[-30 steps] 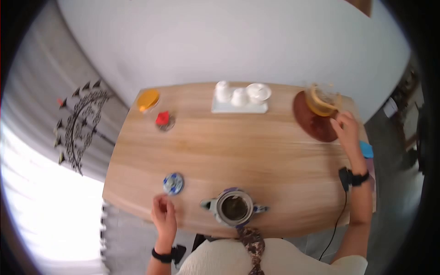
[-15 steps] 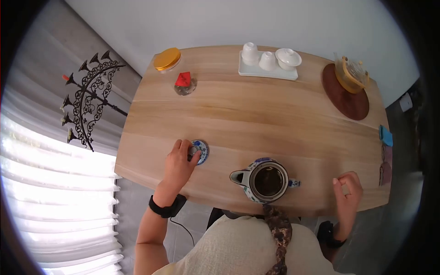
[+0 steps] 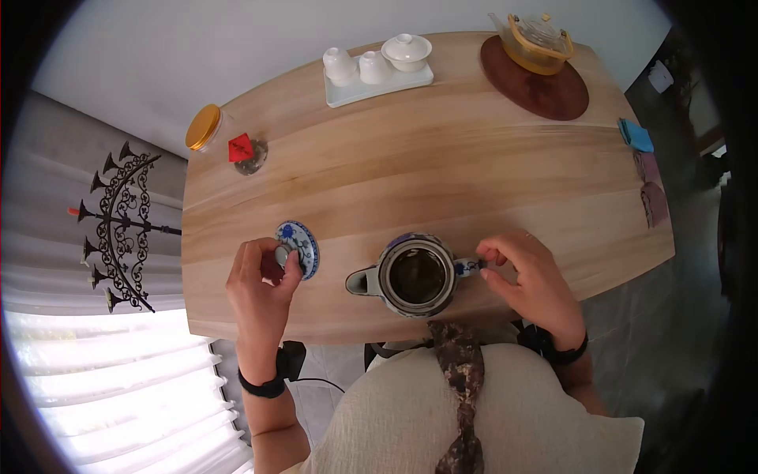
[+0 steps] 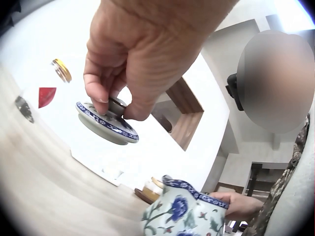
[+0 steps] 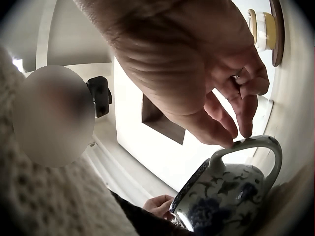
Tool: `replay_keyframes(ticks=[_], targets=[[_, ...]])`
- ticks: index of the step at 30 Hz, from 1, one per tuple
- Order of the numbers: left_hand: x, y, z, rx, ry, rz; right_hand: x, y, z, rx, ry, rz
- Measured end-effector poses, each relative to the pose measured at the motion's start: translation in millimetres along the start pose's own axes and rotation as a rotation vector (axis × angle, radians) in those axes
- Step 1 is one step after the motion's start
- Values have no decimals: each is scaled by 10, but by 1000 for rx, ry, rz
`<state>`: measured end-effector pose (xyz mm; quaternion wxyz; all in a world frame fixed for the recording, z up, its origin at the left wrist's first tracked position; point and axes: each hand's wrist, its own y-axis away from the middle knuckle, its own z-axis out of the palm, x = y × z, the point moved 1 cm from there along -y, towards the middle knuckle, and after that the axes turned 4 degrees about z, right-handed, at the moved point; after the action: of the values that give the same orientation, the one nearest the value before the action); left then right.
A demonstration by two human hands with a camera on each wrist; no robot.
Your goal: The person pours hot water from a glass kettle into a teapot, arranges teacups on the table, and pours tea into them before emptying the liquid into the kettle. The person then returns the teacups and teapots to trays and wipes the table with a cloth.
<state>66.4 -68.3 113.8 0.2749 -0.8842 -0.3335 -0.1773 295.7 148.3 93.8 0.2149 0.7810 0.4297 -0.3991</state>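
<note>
By its knob, my left hand pinches a blue-and-white porcelain lid between thumb and fingers. The left wrist view shows the lid tilted and raised above the table. To its right stands a lidless blue-and-white porcelain teapot, its spout toward the left hand and dark contents inside its metal-looking rim. My right hand is at the teapot's handle, thumb and fingertips slightly apart right at its top. Its fingers are not wrapped round the handle.
Across the table's back are a jar with an orange lid, a small glass jar with a red top, a white tray with white cups and a lidded bowl, and a glass teapot on a brown board. Folded cloths lie at right.
My left hand has come to the lid, taken its knob and tilted it up. My right hand has moved from the far-right board to the teapot's handle. The head view has shifted.
</note>
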Motion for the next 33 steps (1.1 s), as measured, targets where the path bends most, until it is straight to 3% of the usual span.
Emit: replay_keyframes(ticks=[9,12,22,33], targets=[[749,-28,186,-246,171,271,123,15,9,-73,72,-62],[878,0,266,-329,197,290,156,26,33,-74,105,-80],[902,59,396,-506,160,362,231,20,101,-66,130,-101],[918,86,435,-528,141,329,160,7,99,-136,116,-43]])
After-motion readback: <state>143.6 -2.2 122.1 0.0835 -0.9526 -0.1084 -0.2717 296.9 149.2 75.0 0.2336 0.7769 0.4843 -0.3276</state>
